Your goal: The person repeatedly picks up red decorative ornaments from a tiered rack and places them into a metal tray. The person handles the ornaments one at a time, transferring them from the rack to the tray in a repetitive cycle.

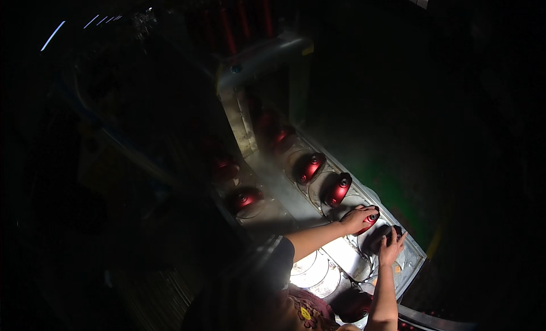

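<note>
On a long metal tray-like fixture (pixel 418 261), glossy red rounded parts with dark round fittings lie in a row. My left hand (pixel 357 219) reaches across and closes over one red rounded part (pixel 372 218), its fingers bent around the near side. Just nearer the fixture's end, my right hand (pixel 391 248) has its fingers around a dark rounded part (pixel 393 235), which is mostly in shadow. Farther up the row sit a second red part (pixel 339 190) and a third red part (pixel 311 168), both untouched.
A metal frame (pixel 232 112) arches over the fixture's far end. Another red part (pixel 245 199) lies in the left row, and a dark red part (pixel 354 306) sits near my body. Bright light falls on round outlines (pixel 315 274); the surroundings are very dark.
</note>
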`<action>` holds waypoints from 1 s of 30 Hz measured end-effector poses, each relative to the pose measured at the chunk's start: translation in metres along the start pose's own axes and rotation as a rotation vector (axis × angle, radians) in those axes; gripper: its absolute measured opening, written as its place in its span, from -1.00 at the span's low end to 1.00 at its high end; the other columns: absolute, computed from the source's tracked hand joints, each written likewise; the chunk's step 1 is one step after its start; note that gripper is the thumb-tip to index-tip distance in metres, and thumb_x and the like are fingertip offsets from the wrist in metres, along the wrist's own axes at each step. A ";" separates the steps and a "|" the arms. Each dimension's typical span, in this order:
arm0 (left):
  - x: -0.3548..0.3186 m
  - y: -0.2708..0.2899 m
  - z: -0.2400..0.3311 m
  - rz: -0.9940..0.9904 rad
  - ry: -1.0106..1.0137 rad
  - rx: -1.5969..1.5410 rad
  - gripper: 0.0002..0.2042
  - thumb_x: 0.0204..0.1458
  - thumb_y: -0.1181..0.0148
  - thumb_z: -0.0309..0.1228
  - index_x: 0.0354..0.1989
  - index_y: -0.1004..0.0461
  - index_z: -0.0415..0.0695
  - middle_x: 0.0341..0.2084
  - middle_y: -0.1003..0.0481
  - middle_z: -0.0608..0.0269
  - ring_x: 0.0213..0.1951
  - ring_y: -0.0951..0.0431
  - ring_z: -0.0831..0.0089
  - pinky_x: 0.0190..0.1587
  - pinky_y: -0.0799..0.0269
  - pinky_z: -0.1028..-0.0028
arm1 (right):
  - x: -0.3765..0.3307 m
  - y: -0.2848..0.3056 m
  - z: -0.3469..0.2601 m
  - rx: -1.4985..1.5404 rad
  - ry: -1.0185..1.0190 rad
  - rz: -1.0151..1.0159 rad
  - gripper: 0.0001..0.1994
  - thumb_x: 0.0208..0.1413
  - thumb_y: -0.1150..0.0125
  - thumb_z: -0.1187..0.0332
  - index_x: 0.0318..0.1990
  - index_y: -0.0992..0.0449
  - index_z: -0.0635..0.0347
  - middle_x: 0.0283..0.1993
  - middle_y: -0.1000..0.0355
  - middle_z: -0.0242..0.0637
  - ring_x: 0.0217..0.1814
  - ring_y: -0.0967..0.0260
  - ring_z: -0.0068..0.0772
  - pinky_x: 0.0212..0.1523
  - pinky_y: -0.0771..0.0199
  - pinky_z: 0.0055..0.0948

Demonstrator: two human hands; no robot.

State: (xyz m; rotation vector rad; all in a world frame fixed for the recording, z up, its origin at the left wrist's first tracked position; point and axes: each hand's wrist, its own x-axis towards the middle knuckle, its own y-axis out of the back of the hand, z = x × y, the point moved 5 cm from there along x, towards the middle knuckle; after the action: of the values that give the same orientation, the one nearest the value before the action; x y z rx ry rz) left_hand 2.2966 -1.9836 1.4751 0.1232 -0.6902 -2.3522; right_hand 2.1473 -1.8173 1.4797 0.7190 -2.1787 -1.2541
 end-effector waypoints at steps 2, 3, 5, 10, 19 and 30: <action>0.002 0.012 -0.010 0.027 0.007 -0.049 -0.52 -0.03 -0.28 -0.42 0.15 -0.48 0.02 0.25 -0.38 0.26 0.27 -0.32 0.20 0.25 -0.34 0.28 | 0.000 -0.003 -0.017 0.012 0.037 -0.005 -0.47 0.05 -0.33 0.42 0.23 -0.45 -0.15 0.53 0.08 -0.04 0.44 0.01 0.16 0.40 -0.13 -0.11; 0.004 0.019 -0.014 0.026 0.021 -0.080 -0.56 -0.02 -0.28 -0.42 0.12 -0.51 0.01 0.24 -0.39 0.28 0.26 -0.34 0.22 0.21 -0.38 0.29 | 0.001 -0.004 -0.026 0.015 0.065 0.011 -0.45 0.04 -0.33 0.44 0.24 -0.45 -0.14 0.53 0.07 -0.04 0.44 0.01 0.15 0.41 -0.12 -0.11; 0.004 0.039 -0.019 0.095 0.062 -0.125 -0.66 0.04 -0.25 -0.40 0.04 -0.56 -0.04 0.05 -0.53 0.17 0.00 -0.55 0.19 0.00 -0.52 0.26 | 0.000 -0.010 -0.041 0.139 0.057 0.015 -0.39 0.01 -0.28 0.53 0.28 -0.41 -0.12 0.50 0.01 -0.06 0.45 -0.02 0.07 0.42 -0.11 -0.16; 0.012 0.088 -0.040 0.072 0.210 -0.182 -0.67 0.06 -0.25 -0.38 0.04 -0.53 -0.03 -0.20 -0.60 -0.04 -0.19 -0.61 0.01 -0.13 -0.50 0.15 | 0.002 -0.027 -0.090 0.200 0.000 0.092 -0.32 -0.02 -0.27 0.58 0.33 -0.37 -0.11 0.47 -0.05 -0.04 0.41 -0.07 0.03 0.40 -0.14 -0.19; -0.013 0.182 -0.020 0.451 0.064 -0.163 -0.59 0.02 -0.20 -0.56 0.11 -0.42 -0.09 0.13 -0.47 0.11 0.12 -0.42 0.02 0.16 -0.37 0.22 | 0.003 -0.009 -0.208 0.219 0.028 -0.246 -0.40 0.06 -0.34 0.38 0.30 -0.40 -0.18 0.48 0.10 0.29 0.41 -0.06 0.24 0.42 -0.06 -0.09; -0.214 0.049 0.214 -0.400 0.116 -1.196 -0.77 0.30 0.00 -0.42 0.04 -0.44 -0.24 -0.21 -0.53 0.25 -0.11 -0.52 0.55 -0.05 -0.47 0.50 | -0.230 0.231 -0.182 0.979 -0.417 -0.190 -0.76 0.18 -0.12 0.61 0.00 -0.42 0.29 0.06 -0.42 -0.23 -0.03 -0.48 -0.43 -0.08 -0.56 -0.42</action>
State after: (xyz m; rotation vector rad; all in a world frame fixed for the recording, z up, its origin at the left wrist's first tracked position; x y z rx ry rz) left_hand 2.4335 -1.7833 1.6630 -0.1496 0.9160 -2.6982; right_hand 2.3922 -1.6747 1.7233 1.1095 -3.1388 -0.3314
